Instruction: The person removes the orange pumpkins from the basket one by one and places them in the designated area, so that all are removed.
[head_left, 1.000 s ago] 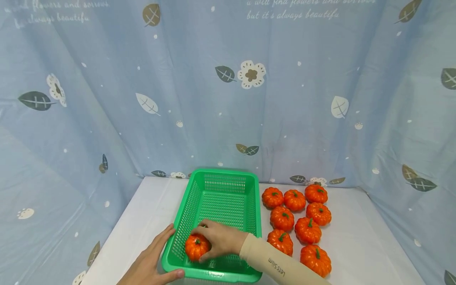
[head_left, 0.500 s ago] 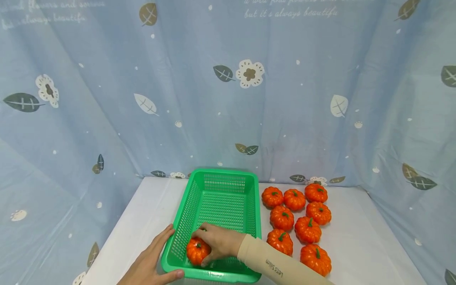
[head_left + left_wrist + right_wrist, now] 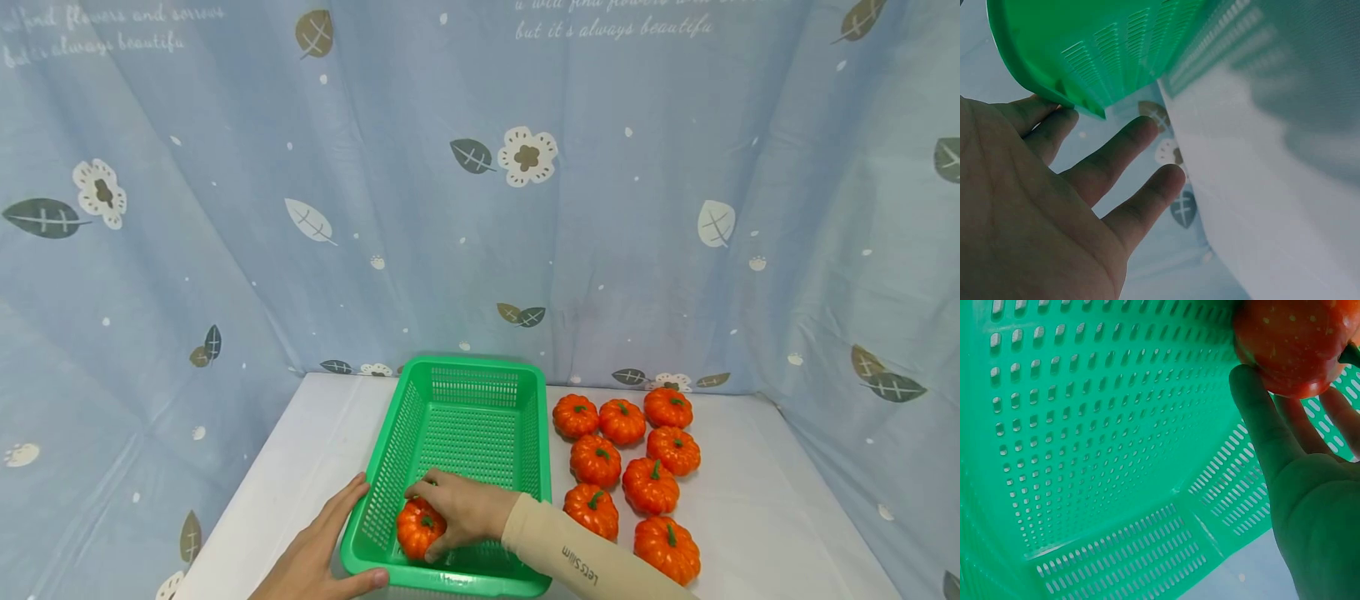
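A small orange pumpkin [image 3: 420, 528] with a green stem is in the near left corner of the green basket [image 3: 546, 433]. My right hand [image 3: 472, 510] reaches in from the right and grips the pumpkin, thumb on the near side and fingers on the far side. The right wrist view shows the thumb and fingers against the glossy pumpkin [image 3: 1297, 347]. At the basket's near left corner, my left hand [image 3: 318, 546] touches the rim with its fingers spread. In the left wrist view, that hand [image 3: 1041, 206] has extended fingers, some touching the basket edge.
Several more orange pumpkins [image 3: 596, 461] stand grouped on the white table [image 3: 757, 500] right of the basket. A blue curtain [image 3: 420, 208] with leaf and flower prints hangs behind and along the sides. My right sleeve [image 3: 581, 550] crosses the basket's right rim.
My right hand and the pumpkin have shifted slightly right and toward the near wall inside the basket. The left hand stays at the rim.
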Tool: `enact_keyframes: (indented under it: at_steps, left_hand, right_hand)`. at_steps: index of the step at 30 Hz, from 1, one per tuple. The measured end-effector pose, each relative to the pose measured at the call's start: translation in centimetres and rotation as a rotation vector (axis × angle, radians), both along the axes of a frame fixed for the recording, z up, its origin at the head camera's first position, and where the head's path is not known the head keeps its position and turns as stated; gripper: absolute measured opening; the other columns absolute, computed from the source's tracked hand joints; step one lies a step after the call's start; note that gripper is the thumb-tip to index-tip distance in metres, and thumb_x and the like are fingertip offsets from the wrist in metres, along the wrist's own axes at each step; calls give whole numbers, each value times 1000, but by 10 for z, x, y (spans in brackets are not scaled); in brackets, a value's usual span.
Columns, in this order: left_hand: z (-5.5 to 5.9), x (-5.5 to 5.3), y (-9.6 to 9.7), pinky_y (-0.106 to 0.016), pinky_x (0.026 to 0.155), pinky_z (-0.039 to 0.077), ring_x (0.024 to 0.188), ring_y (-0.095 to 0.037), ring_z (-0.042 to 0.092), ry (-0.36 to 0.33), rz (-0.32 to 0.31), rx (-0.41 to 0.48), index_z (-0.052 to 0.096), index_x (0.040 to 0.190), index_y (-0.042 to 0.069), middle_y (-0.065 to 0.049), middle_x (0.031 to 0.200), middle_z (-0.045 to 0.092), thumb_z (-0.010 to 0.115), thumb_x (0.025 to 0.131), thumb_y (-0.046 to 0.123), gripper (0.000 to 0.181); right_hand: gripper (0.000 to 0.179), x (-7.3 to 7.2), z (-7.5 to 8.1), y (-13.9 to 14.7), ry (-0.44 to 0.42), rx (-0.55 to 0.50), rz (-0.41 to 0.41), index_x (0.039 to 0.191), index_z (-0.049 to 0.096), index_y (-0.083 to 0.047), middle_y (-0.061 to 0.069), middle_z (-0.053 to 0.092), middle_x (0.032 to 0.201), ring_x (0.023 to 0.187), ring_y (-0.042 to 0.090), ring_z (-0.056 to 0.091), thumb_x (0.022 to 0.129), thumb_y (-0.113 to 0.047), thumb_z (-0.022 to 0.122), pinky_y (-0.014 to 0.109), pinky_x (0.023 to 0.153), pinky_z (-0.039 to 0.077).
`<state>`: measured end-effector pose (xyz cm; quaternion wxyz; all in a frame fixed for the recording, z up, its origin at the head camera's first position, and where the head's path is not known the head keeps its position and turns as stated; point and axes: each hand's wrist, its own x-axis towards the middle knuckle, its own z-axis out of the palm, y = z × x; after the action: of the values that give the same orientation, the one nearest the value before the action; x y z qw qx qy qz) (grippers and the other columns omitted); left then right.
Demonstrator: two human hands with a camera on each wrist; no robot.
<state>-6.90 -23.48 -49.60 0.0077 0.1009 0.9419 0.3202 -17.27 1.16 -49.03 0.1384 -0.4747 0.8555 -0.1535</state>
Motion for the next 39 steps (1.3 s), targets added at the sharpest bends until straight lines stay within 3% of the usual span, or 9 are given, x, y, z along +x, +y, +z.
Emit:
enact_keyframes:
  at_steps: [8,16,23,30,39]
  left_hand:
    - [3,0,1,-59,94,50,137,-34,45,35,-9,-15,30,160,21,-2,164,30,80,77,61,105]
    - [6,1,1,-58,95,50,135,-34,46,-6,1,-19,29,160,22,-2,165,28,80,77,62,105]
    - [2,0,0,-58,94,51,136,-33,47,24,-2,-24,29,160,23,-1,165,29,80,77,62,105]
    - [-2,0,-1,-58,94,50,138,-33,45,17,2,-5,30,160,22,0,164,30,81,77,62,105]
    - [-4,1,-2,-60,95,49,139,-35,43,18,2,9,29,160,24,-1,164,29,81,76,62,105]
  right_hand:
    - [78,-1,3,0,-18,-22,-1,142,53,-19,-4,53,124,104,2,54,78,-47,88,17,88,50]
    - [79,-2,9,2,-42,-49,-17,144,52,-19,-2,51,133,109,5,54,79,-49,86,18,89,50]
    - [79,1,15,9,-61,-90,-42,146,50,-19,-2,50,139,114,7,55,81,-52,83,21,92,51]
    - [74,7,37,21,-76,-137,-56,148,48,-22,0,47,148,128,13,51,87,-49,79,27,101,49]
    - [69,22,58,40,6,-224,-53,149,46,-21,0,48,148,132,15,49,91,-42,76,28,104,48]
